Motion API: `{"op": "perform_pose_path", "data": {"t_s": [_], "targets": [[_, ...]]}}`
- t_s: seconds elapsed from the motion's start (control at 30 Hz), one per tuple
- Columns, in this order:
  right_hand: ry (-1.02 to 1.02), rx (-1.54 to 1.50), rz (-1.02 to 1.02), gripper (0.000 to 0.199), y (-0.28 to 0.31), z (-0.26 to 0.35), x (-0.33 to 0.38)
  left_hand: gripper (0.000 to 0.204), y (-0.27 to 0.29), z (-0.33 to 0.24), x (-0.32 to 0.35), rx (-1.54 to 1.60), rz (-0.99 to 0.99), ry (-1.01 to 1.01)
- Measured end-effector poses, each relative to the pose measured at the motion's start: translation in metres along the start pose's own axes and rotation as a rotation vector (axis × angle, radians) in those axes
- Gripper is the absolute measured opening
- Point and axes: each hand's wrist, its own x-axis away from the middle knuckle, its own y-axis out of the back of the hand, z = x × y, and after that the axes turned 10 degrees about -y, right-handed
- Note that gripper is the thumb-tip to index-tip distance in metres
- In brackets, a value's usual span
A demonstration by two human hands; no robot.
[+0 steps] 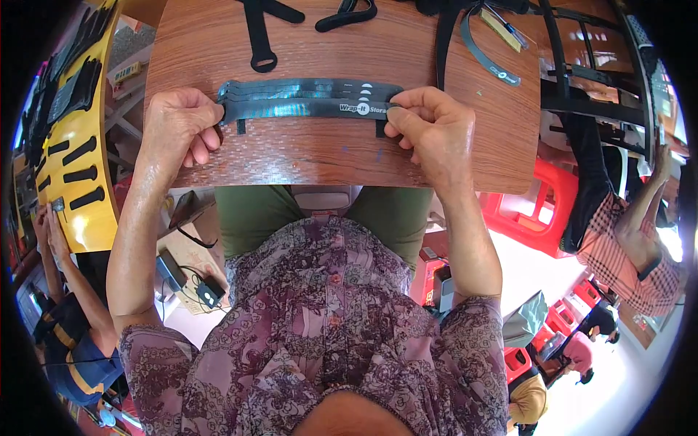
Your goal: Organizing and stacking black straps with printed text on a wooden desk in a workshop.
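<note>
Between my two hands stretches a fanned stack of dark, glossy straps (298,99) with white print toward its right end. My left hand (182,120) pinches the left end between thumb and fingers. At the other end my right hand (440,134) grips with its thumb on top, covering that tip. Two short black tabs show below the stack, close to each hand. Farther up the wooden table (313,152) lies a black strap (259,40) with a slotted end. A black strap loop (347,16) is beside it.
A loose grey printed strap (483,54) and a yellowish stick-shaped item (502,29) lie at the far right. A yellow table (80,196) with black straps stands at left, a co-worker's hands at its edge. A red stool (534,211) and another seated person are at right.
</note>
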Motion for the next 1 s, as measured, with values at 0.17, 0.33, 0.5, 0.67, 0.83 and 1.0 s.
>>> {"op": "perform_pose_path", "data": {"t_s": [0.17, 0.33, 0.5, 0.67, 0.83, 1.0], "targets": [[-0.007, 0.011, 0.007, 0.008, 0.0003, -0.0001, -0.0010, 0.012, -0.0006, 0.0008, -0.0010, 0.008, -0.002, 0.000], [0.014, 0.032, -0.011, 0.008, -0.0003, -0.0019, -0.0027, 0.012, -0.0011, -0.0017, 0.0004, 0.007, -0.002, 0.002], [0.021, 0.061, -0.037, 0.008, -0.0023, -0.0022, -0.0032, 0.012, -0.0011, -0.0026, 0.0005, -0.026, -0.010, 0.009], [0.046, 0.087, -0.051, 0.008, -0.0020, -0.0038, -0.0028, 0.012, -0.0020, -0.0028, 0.0018, -0.024, -0.014, 0.003], [0.042, 0.119, -0.073, 0.008, -0.0033, -0.0029, -0.0026, 0.012, -0.0013, -0.0021, 0.0003, -0.021, -0.009, 0.014], [0.033, 0.130, -0.051, 0.010, -0.0029, -0.0030, -0.0037, 0.013, -0.0006, -0.0044, 0.0005, -0.049, -0.010, -0.001]]}}
